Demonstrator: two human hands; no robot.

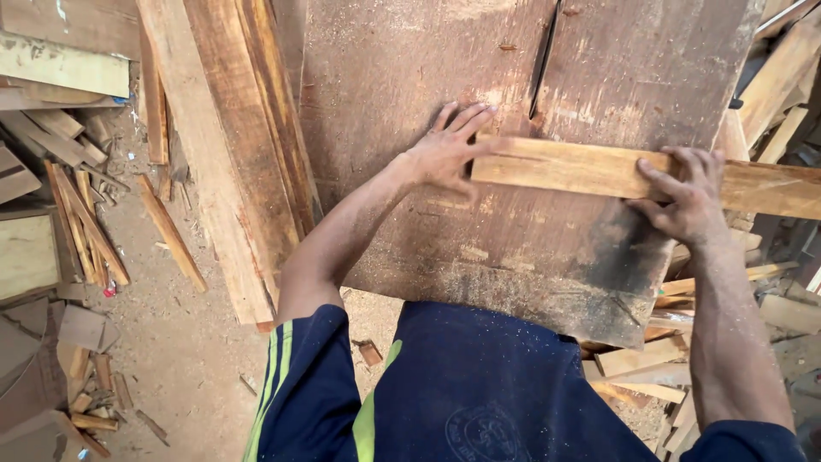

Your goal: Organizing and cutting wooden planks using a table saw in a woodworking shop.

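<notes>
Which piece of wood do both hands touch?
The long pale plank lying across the table: left hand at its end, right hand on top. Other pieces lie untouched.

Wooden strip (616, 171) runs off right edge; saw blade slot (544, 60) mostly hidden.

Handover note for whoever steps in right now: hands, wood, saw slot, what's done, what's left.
Left hand: flat, fingers spread, pressing the left end of the wood strip.
Right hand: gripping the strip further right, fingers over its top.
Strip lies crosswise on the dusty saw table, its left end just beside the blade slot.
Done: strip positioned. No cut visible in it.
Left: the cut itself.
</notes>
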